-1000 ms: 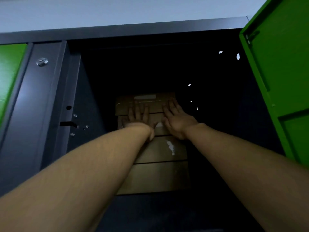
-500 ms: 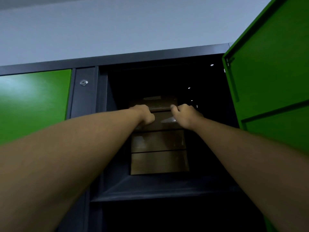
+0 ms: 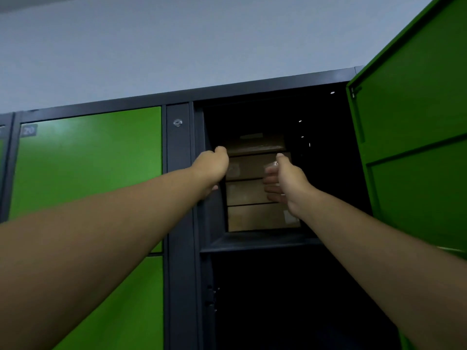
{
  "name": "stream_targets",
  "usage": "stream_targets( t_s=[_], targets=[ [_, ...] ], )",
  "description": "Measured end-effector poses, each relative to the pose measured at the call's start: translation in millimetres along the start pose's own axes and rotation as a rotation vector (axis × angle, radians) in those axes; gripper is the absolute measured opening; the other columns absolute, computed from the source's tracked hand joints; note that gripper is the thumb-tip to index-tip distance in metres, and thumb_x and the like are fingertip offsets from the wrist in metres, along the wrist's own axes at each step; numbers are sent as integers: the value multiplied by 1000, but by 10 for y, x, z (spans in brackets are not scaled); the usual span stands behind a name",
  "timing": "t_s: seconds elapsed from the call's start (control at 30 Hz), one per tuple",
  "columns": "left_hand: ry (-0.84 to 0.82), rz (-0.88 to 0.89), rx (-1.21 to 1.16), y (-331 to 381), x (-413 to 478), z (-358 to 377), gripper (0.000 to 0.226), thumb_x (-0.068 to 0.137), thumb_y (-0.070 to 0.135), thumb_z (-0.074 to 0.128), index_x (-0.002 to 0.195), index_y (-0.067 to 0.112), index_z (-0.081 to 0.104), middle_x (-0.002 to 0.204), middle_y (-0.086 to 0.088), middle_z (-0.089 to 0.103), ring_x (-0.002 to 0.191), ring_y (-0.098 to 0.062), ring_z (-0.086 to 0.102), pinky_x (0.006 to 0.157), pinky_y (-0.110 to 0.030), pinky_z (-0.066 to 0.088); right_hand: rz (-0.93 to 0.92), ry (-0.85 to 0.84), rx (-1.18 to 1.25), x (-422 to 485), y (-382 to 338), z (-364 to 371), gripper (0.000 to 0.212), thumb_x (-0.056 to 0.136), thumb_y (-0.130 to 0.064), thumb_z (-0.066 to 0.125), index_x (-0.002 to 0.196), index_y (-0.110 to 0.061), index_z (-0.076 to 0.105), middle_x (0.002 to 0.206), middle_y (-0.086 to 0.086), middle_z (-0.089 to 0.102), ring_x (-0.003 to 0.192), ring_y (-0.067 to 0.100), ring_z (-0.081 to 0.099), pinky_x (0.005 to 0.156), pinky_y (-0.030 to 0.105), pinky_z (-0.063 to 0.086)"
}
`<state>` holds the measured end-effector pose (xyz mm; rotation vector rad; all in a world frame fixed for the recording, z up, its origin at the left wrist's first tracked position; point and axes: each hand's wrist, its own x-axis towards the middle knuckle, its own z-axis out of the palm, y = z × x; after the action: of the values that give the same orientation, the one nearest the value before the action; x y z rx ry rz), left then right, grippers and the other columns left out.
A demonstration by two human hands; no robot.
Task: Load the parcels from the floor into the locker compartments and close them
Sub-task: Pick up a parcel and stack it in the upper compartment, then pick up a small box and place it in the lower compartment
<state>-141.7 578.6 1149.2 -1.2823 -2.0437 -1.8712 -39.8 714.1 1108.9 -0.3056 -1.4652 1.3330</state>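
Observation:
Several brown cardboard parcels (image 3: 255, 218) lie stacked inside the open upper locker compartment (image 3: 257, 242). My left hand (image 3: 212, 170) hovers at the stack's left edge with the thumb up; its fingers are mostly hidden behind the back of the hand. In front of the middle parcels on the right side is my right hand (image 3: 285, 183), fingers loosely spread and pointing left, holding nothing. The compartment's green door (image 3: 417, 122) stands swung open at the right.
Below the shelf, a second compartment (image 3: 278, 299) is open and dark. Closed green doors (image 3: 88, 160) fill the left side, beside a grey post with a round lock (image 3: 178, 122). A pale wall rises above the locker.
Both hands have left the top of the stack and drawn back towards me, now lower in front of it. The view has pulled away from the locker.

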Motion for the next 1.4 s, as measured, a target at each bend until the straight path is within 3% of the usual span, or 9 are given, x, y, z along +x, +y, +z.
stream_targets(
  t_s=[0.07, 0.13, 0.27, 0.53, 0.7, 0.83, 1.03, 1.3, 1.4],
  targets=[
    [2, -55, -105, -85, -130, -155, 56, 107, 45, 30, 153, 14, 40, 132, -9, 57, 120, -29, 57, 103, -47, 53, 34, 17, -3, -218, 14, 16, 58, 106, -54, 34, 114, -6, 66, 87, 9, 62, 76, 26, 58, 82, 45, 62],
    [19, -89, -165, -195, -293, -304, 54, 107, 45, 31, 148, 14, 45, 119, -6, 59, 109, -25, 60, 94, -43, 57, 71, 68, -20, -425, 54, 19, 59, 105, -55, 33, 120, -7, 65, 100, 9, 66, 89, 27, 63, 96, 49, 55],
    [33, -130, -186, -498, -725, -540, 53, 107, 47, 31, 147, 16, 47, 134, -5, 58, 106, -20, 61, 72, -33, 53, 169, 52, -42, -847, 132, 13, 60, 103, -61, 33, 116, -12, 65, 110, 13, 69, 104, 30, 66, 92, 45, 56],
    [36, -278, -95, -1546, -1738, -877, 52, 107, 50, 32, 142, 19, 52, 121, 1, 61, 116, -22, 60, 98, -43, 50, 316, -85, -113, -1816, 866, 126, 68, 104, -63, 31, 132, -9, 61, 123, 13, 68, 114, 31, 64, 100, 47, 54],
    [71, -426, -37, -2435, -2619, -1118, 57, 107, 54, 30, 143, 15, 54, 138, -1, 61, 131, -28, 56, 115, -52, 40, 407, -140, -246, -2708, 1725, 286, 59, 104, -62, 31, 124, -17, 64, 120, 7, 68, 113, 26, 64, 102, 45, 51],
    [93, -642, -12, -3059, -3496, -1308, 75, 94, 71, 33, 153, 26, 47, 153, 0, 53, 137, -28, 52, 117, -58, 37, 567, -254, -291, -3453, 2385, 432, 57, 105, -61, 29, 123, -18, 62, 123, 8, 67, 115, 27, 63, 89, 37, 51],
    [284, -917, -124, -3616, -4680, -1593, 51, 109, 45, 39, 148, 14, 53, 142, -4, 59, 127, -24, 58, 116, -52, 41, 746, -366, -337, -4372, 3041, 716, 57, 104, -62, 31, 113, -18, 66, 116, 9, 70, 109, 30, 66, 103, 52, 51],
    [563, -1168, -44, -4176, -6089, -2208, 56, 107, 53, 37, 149, 18, 51, 152, -6, 53, 137, -27, 51, 116, -54, 41, 881, -817, -501, -5742, 3776, 1282, 59, 106, -58, 30, 118, -16, 69, 117, 8, 70, 113, 29, 64, 104, 55, 49],
    [713, -1274, -53, -4228, -6747, -2369, 54, 110, 49, 33, 149, 14, 48, 148, -7, 53, 131, -26, 54, 115, -50, 42, 919, -965, -497, -6212, 4019, 1506, 49, 108, -53, 31, 106, -21, 68, 112, 7, 70, 110, 29, 65, 103, 55, 49]
  ],
)
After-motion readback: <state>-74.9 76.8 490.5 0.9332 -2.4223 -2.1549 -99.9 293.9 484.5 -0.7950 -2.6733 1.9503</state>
